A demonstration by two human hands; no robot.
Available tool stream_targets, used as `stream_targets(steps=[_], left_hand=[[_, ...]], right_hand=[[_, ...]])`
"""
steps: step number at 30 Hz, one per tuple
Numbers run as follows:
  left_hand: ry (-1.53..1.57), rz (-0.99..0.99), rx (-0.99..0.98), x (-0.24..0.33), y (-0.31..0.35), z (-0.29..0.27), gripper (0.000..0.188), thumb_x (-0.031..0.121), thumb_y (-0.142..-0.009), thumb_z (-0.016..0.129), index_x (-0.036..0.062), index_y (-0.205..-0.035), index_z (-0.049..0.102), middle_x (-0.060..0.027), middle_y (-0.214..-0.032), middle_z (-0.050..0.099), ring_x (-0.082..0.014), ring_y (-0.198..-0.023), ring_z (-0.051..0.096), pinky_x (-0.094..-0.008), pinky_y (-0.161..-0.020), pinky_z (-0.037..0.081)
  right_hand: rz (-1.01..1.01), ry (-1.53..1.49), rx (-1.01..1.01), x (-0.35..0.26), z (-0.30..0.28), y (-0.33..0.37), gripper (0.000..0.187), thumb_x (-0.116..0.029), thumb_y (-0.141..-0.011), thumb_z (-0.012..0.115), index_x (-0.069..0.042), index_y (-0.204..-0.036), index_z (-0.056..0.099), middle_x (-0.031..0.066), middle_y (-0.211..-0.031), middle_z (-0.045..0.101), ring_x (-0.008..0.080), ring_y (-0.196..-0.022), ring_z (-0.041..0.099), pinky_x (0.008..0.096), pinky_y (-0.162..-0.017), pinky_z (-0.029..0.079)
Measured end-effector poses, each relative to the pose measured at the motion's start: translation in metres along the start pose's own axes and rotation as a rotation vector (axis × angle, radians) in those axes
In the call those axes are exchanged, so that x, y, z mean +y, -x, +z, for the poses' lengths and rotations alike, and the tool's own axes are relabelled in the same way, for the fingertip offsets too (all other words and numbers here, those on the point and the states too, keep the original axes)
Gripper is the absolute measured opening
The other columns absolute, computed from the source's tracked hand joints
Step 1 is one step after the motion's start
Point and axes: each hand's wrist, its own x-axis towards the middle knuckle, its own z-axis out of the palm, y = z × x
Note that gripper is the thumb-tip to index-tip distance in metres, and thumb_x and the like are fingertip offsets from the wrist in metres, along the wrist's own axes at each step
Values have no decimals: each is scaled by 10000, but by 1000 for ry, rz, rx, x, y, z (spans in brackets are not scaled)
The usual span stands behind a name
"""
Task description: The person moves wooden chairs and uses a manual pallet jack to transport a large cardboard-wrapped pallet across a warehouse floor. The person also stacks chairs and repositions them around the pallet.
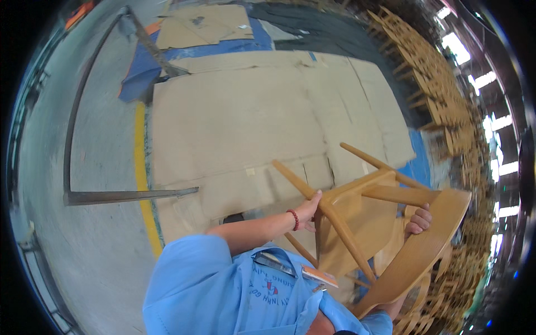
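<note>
A light-brown wooden chair (357,215) is tilted in front of my body, its legs pointing up and away and its broad curved backrest (416,257) at the right, close to me. My left hand (308,213), with a red bead bracelet on the wrist, is closed round the frame where a leg meets the seat. Over at the backrest side, my right hand (419,220) has its fingers curled over the chair's wood; its thumb and palm are hidden behind the backrest. Part of the chair's lower side is hidden against my blue shirt.
Flat cardboard sheets (240,123) cover the surface ahead. A dark metal frame (131,195) stands at the left, one bar reaching over the cardboard. A yellow line (140,167) runs along the grey floor. Many wooden chairs (441,100) are lined up along the right side.
</note>
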Motion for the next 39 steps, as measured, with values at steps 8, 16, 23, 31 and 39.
stream_targets(steps=[8, 16, 23, 31, 39], left_hand=[[546, 275, 30, 125, 6, -101, 684, 673, -931, 261, 128, -1281, 483, -147, -1293, 507, -402, -1122, 519, -641, -895, 426], [703, 563, 170, 297, 28, -234, 800, 734, -904, 179, 116, -1338, 444, -177, -1301, 493, -417, -1116, 527, -617, -917, 424], [560, 937, 320, 388, 91, -375, 830, 768, -876, 232, 158, -1431, 331, -130, -1432, 420, -390, -1189, 483, -651, -881, 425], [758, 1535, 225, 461, 187, -307, 808, 450, -860, 661, -22, -1359, 236, -194, -1253, 499, -239, -1087, 558, -337, -861, 502], [800, 1507, 451, 505, 204, -320, 472, 92, -807, 673, -8, -1119, 333, -119, -950, 553, -185, -826, 599, -315, -682, 519]], right_hand=[[471, 446, -142, 103, 67, -259, 511, -448, -974, 390, -47, -1284, 455, 73, -908, 536, 239, -803, 548, 419, -717, 438], [593, 581, -231, 206, 64, -498, 509, -444, -951, 457, -25, -1238, 491, 122, -978, 612, 264, -797, 597, 429, -706, 486], [552, 919, -210, 398, 77, -713, 557, -533, -930, 471, 13, -986, 566, 115, -796, 591, 228, -639, 573, 372, -569, 484], [467, 1463, -309, 530, 77, -785, 598, -637, -923, 438, -71, -991, 618, 123, -847, 664, 212, -618, 616, 325, -569, 505], [587, 1656, -390, 427, 78, -770, 649, -524, -947, 498, -51, -1389, 452, 110, -1290, 561, 188, -1139, 546, 320, -981, 419]])
